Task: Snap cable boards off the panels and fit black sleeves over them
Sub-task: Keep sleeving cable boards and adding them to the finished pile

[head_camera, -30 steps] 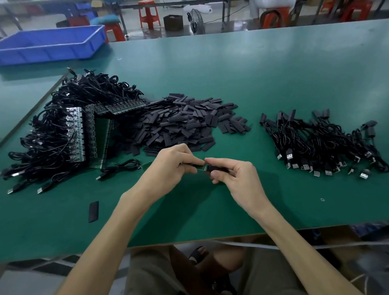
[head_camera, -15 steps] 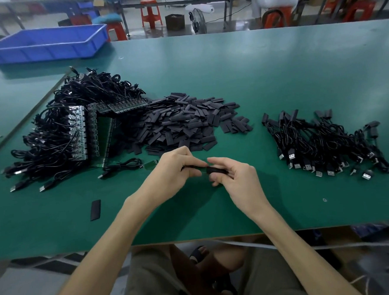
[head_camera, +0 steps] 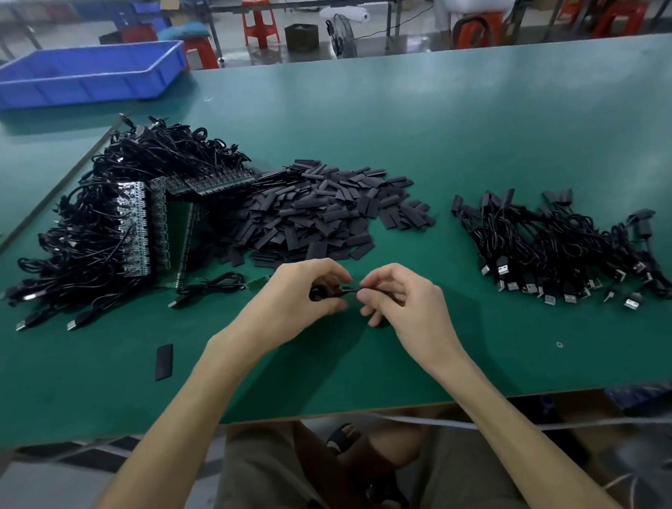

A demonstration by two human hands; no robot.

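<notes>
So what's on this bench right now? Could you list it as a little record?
Left hand: grips a thin black cable
Right hand: pinches the same cable's other end
Left pile: green circuit panels tangled with attached black cables
Middle pile: flat black sleeves
Right pile: bundled black USB cables
Stray: one black sleeve on the green table, front left
Far left: blue plastic tray

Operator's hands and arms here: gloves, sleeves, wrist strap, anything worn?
Nothing worn. Left hand and right hand are ungloved, with no rings, watch or wrist strap visible. Left forearm and right forearm are uncovered to the frame edge.
</notes>
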